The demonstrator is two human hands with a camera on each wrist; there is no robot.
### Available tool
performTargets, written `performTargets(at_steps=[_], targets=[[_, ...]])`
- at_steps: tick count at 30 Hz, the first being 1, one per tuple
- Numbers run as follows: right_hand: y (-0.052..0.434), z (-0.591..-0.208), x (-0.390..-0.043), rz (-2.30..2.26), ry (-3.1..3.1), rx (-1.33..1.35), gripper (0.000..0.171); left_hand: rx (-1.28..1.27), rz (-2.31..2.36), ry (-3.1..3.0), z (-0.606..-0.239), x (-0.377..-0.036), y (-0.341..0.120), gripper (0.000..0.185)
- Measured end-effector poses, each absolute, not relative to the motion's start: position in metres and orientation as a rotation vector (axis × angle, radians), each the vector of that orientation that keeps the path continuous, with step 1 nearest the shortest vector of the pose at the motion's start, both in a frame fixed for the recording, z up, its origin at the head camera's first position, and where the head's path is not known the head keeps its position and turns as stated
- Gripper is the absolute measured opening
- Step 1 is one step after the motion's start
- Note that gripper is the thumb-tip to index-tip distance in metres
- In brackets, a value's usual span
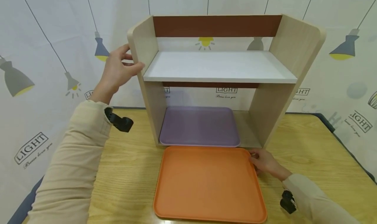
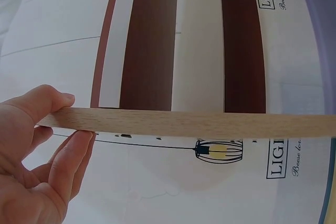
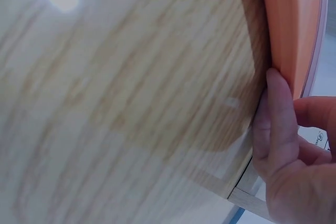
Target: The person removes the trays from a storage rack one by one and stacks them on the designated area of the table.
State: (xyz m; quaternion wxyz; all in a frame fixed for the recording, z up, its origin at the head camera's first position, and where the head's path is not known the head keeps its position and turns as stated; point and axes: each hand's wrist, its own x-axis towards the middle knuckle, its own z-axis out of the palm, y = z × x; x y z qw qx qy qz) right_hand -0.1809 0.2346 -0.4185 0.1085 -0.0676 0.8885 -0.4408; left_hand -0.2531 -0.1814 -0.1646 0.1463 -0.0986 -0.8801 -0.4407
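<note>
My left hand [image 1: 117,70] pinches the front edge of the shelf's [image 1: 218,66] left side panel, thumb on the inner face and fingers on the outer face. I judge that grip is there to steady the shelf so it does not slide on the table [image 1: 132,171]. The left wrist view confirms it: the thumb [image 2: 47,100] lies on one face of the thin wooden edge and a finger lies on the other.

My right hand [image 1: 266,163] is low, just in front of the shelf's right leg, with its fingers curled against the far right corner of the orange tray [image 1: 209,184]. In the right wrist view the fingers [image 3: 278,124] press along the tray's rim [image 3: 289,30]. I read this as a hold for guiding the tray, which lies flat on the table directly in front of the shelf, its far edge almost touching the shelf's base.

Under the shelf's white board lies a purple tray [image 1: 200,125], flat in the lower compartment.

I cannot tell whether the right thumb reaches over the rim, since the hand itself covers that corner. The right wrist view is blurred, and the orange tray's near edge runs close to the bottom of the head view. The shelf's back is hidden.
</note>
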Motion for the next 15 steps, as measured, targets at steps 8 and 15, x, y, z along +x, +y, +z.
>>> performTargets(at_steps=[8,15], targets=[[0.237,-0.413,-0.181,-1.27,2.599,-0.246,0.035,-0.285,-1.268,-2.534,-0.164,-0.252,-0.181,0.059],[0.243,-0.399,-0.192,-1.208,2.695,-0.401,0.034,-0.281,-1.266,-2.537,-0.164,-0.252,-0.18,0.059]])
